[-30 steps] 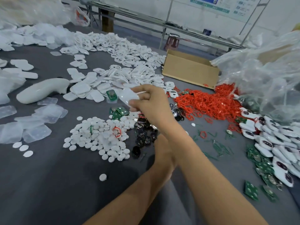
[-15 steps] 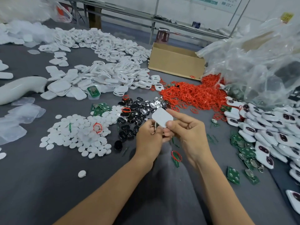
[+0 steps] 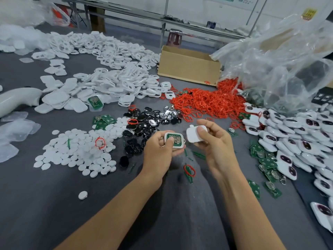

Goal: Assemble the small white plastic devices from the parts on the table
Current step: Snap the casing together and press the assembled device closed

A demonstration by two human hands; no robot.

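Shell half [image 3: 175,143] with a green board [image 3: 175,138] seated inside, gripped in my left hand [image 3: 159,150], fingers curled round it. My right hand [image 3: 215,147] pinches the white cover [image 3: 194,136] just beside it, not yet pressed on. Finished devices [image 3: 292,141] pile right of my right hand; many loose shells [image 3: 111,83] wait beyond my left.

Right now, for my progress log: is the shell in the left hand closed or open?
Open. The shell in the left hand shows its green board; the right hand holds the white cover apart.
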